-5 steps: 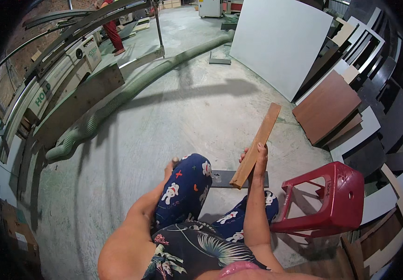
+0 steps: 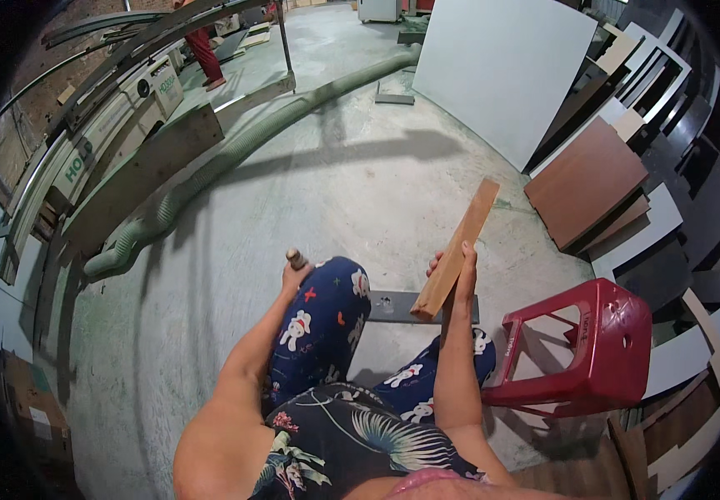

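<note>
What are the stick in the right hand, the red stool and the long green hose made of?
The stick looks like wood, probably unpainted: it's brown with faint streaks. The red stool is probably smooth, glossy plastic, because light gleams on its rounded edges. The green hose seems to be dull, ribbed plastic, since it bends in curves, though coated cloth is possible.

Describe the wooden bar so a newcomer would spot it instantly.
Start at the big white panel and drop down toward the red stool. Left of the stool, the right hand grips the slanting wooden bar. Long and light brown, it differs from the flat dark board behind its lower end.
</note>
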